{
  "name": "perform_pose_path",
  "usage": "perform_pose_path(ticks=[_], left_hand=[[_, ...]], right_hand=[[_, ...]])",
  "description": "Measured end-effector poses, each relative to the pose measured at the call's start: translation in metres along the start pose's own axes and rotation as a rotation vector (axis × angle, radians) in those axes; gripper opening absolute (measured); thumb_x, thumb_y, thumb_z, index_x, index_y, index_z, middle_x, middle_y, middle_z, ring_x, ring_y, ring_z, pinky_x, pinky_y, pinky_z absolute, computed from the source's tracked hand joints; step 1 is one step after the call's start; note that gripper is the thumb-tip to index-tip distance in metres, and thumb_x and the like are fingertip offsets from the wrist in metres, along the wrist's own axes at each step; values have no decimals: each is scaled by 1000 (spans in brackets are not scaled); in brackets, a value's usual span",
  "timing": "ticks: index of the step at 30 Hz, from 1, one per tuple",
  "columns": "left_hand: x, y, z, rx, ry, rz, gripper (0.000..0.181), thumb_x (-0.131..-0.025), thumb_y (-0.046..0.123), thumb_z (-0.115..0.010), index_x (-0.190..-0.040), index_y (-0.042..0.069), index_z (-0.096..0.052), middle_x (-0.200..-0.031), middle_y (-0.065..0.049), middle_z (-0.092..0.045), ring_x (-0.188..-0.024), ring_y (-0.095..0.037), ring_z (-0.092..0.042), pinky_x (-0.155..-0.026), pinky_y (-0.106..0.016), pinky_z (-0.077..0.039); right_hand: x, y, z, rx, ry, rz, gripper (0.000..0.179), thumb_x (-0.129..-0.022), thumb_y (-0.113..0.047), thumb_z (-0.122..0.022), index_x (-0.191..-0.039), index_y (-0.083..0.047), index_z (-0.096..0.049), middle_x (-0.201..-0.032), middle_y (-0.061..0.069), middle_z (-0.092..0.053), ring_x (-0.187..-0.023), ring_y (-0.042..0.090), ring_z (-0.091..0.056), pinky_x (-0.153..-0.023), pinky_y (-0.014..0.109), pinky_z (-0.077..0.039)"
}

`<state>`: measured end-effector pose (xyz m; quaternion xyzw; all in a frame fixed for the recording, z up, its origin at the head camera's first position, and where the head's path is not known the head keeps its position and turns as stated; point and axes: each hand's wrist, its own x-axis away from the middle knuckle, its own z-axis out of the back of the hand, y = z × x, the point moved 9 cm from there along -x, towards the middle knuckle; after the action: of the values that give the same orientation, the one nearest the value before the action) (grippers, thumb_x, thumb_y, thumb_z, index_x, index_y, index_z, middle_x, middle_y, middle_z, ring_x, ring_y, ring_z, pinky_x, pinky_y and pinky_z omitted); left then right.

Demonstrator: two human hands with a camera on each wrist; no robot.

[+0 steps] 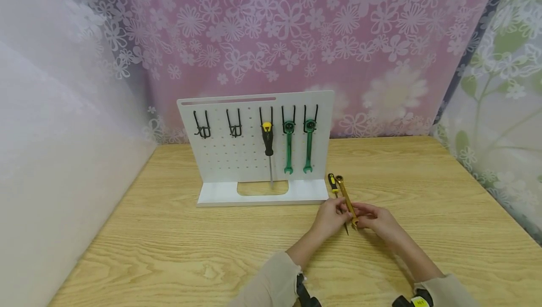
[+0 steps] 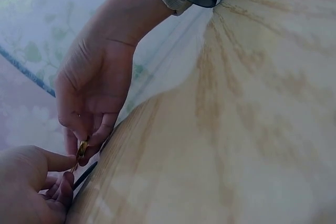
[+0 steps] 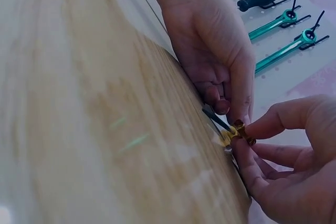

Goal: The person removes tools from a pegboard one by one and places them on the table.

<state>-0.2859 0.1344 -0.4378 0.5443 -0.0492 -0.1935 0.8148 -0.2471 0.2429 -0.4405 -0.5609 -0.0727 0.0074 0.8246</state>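
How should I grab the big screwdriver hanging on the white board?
Hold the screwdriver by its black handle, probably from the front: the white board stands behind it. The handle is chunky and easier to wrap than the thin shaft below.

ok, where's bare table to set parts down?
Bare: tabletop left of the pegboard; also between the right hand and right-side curtain. Crowded: by the pegboard's right end, where the left hand, gold wrench and small screwdriver cluster.

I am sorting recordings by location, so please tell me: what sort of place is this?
Probably a small indoor tabletop workspace, screened off: a wood-grain table, a pink floral sheet behind it, and a white pegboard stand holding green wrenches.
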Motion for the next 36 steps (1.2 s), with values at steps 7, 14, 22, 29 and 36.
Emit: perform_pose_path(ticks=[7,14,22,29,36], left_hand=[[1,2,0,-13,-6,-5,40,-80,1,-70,-118,-5,-59,-77,1,-50,-62,0,-43,-53,-13,-41],[0,1,-1,-69,-11,-17,42,-79,2,-71,-118,-5,-58,-75,3,-48,-61,0,-42,-52,-13,-40],[-2,-2,-3,-92,-17,-26,44,-79,2,-71,-119,-6,-57,-75,4,-49,-60,0,-43,-52,-12,-40],[-3,0,-3,-121,-23,-53,43,-77,0,-71,-117,-7,-58,-74,3,-48,-60,1,-43,-53,-11,-40],[-3,0,-4,-141,-27,-57,42,-76,-2,-72,-116,-6,-59,-74,3,-48,-61,1,-42,-53,-11,-40]], right_hand=[[-2,1,1,15,20,10,54,-81,1,-61,-130,12,-42,-108,18,-57,-90,20,-57,-71,27,-49],[-2,-4,1,158,64,99,47,-79,3,-62,-123,14,-49,-100,18,-60,-85,23,-58,-64,26,-50],[-2,-11,0,253,76,178,45,-78,7,-63,-120,15,-51,-91,12,-58,-79,21,-56,-61,24,-49],[-1,-14,0,302,89,221,43,-76,9,-63,-118,15,-53,-86,8,-56,-75,18,-55,-61,23,-49],[-1,-15,0,311,83,222,42,-76,9,-65,-116,16,-54,-83,8,-56,-73,18,-55,-60,23,-49]])
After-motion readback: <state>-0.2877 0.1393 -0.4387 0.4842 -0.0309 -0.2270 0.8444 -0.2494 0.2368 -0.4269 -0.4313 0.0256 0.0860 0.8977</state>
